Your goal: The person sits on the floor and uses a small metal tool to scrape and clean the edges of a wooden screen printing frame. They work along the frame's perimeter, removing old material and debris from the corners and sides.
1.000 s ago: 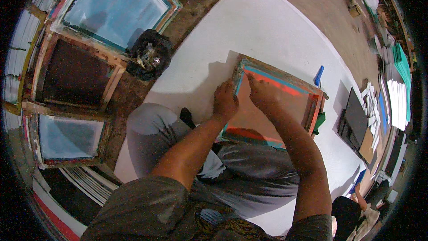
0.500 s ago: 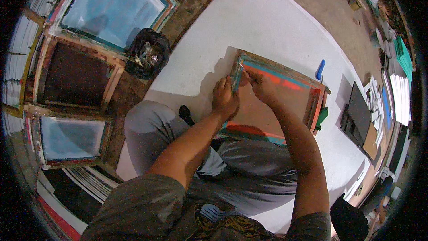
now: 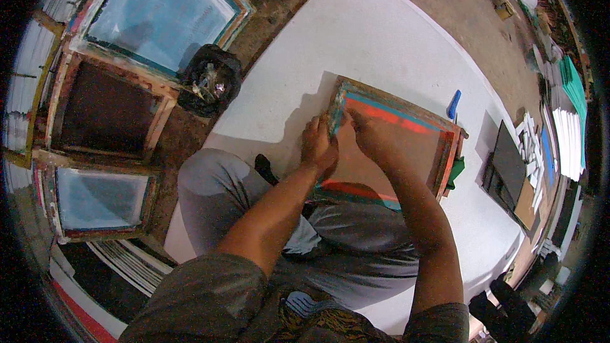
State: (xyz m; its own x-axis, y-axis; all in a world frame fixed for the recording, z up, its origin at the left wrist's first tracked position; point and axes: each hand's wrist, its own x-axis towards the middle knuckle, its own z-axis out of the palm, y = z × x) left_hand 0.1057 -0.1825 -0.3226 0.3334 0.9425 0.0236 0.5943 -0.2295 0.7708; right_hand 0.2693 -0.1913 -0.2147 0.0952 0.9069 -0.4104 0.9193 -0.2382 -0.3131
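Note:
A wooden-framed printing screen (image 3: 401, 103) rests tilted against my lap, with brown mesh, blue-green borders and bright orange strips along its far and near sides. My left hand (image 3: 318, 146) is wrapped around its left rail and steadies it. Inside the frame, close to the far left corner, my right hand (image 3: 370, 133) has its fingers pinched together against the mesh edge. Whatever sits between those fingertips is too small or hidden to make out. A green piece (image 3: 456, 173) pokes out beyond the screen's right side.
Under me lies a large white board (image 3: 318, 32). A blue-handled tool (image 3: 454, 104) sits past the screen, and dark flat panels (image 3: 505, 165) lie at the right. At left are a black plastic bag (image 3: 210, 98) and several framed screens (image 3: 159, 16).
My right hand has slid a little toward me along the screen's left inner edge. My left hand keeps its grip on the rail. The view has shifted slightly.

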